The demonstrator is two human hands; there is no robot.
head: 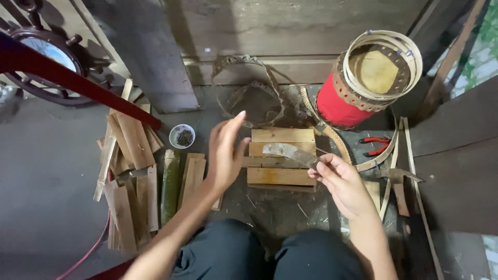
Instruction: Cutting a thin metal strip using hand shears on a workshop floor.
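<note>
The bare left hand (226,155) is raised with its fingers straight, close together and pointing up and away, the palm turned toward the right, gripping nothing. The bare right hand (342,184) sits lower, fingers curled and thumb pinched against them in a closed grip. Both forearms reach forward from above the dark-trousered knees.

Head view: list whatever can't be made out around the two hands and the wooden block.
- Blade in the right hand: motion-blurred, and the handle is hidden inside the grip.
- Left hand: blurred, open and holding nothing; its palm faces away.
- Small white bowl: the dark contents are too small to identify.
- Round framed object, top left: cut off by the edge and crossed by a red bar.
- Wooden block: partly covered by the blade.
</note>
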